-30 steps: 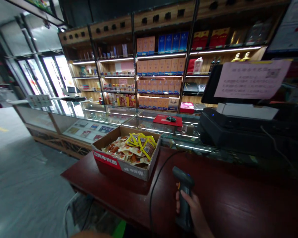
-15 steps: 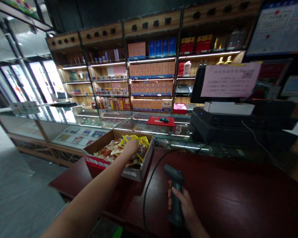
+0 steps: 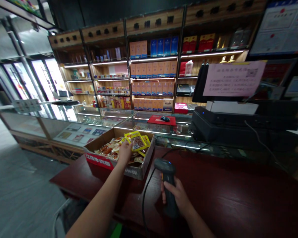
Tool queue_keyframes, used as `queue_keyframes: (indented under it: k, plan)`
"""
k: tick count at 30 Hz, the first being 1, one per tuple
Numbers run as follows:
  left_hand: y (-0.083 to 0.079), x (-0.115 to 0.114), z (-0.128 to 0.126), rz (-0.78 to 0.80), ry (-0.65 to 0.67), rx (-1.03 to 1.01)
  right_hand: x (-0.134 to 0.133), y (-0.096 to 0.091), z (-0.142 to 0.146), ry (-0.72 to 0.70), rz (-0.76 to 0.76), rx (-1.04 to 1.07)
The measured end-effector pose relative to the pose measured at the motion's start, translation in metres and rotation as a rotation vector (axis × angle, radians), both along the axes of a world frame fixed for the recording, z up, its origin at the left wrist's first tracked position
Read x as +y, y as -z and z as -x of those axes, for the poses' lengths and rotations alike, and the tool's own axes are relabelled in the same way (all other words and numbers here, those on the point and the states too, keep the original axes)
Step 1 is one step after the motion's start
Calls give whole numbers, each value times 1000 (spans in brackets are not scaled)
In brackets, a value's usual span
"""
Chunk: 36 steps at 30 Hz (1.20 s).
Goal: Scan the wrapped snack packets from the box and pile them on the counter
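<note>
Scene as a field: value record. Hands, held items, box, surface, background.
left_hand: left hand grips a flat yellow plastic packet by its edge, above the box
right_hand: right hand holds a dark grey pistol-shaped barcode scanner
box: open cardboard box with red and grey front, holding more packets
surface: dark red glossy table
cable: thin black cable, lying across the table
counter: glass-topped display counter, bearing a red rectangular mouse pad and black mouse
background: wooden shelves with orange-and-blue boxes
</note>
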<state>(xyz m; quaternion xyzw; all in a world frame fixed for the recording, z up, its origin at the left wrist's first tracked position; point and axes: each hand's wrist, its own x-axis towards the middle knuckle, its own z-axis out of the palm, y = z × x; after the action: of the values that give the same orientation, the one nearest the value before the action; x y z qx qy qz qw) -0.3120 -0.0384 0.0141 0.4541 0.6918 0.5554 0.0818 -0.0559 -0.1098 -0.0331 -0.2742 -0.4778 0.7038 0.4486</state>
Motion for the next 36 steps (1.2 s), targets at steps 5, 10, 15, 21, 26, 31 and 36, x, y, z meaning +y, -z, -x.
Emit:
queue_keyframes:
  k: [5, 10, 15, 21, 26, 31, 36]
  plan:
    - [11, 4, 2, -45, 145, -111, 2, -37, 27, -3, -114, -148]
    - [0, -12, -15, -233, 249, -156, -5, -42, 34, -8, -145, -230]
    - [2, -15, -51, -218, 272, -55, -15, -39, 14, 112, -106, -168]
    - [9, -1, -59, -122, 271, -72, -12, -41, -1, 150, -56, -207]
    - [9, 1, -55, -116, 253, -61, -10, -42, 2, 111, -58, -216]
    - [8, -2, -59, -103, 236, -65, -10, -42, 4, 109, -71, -212]
    - [10, 0, -59, -83, 234, -52, -9, -42, 4, 100, -70, -186]
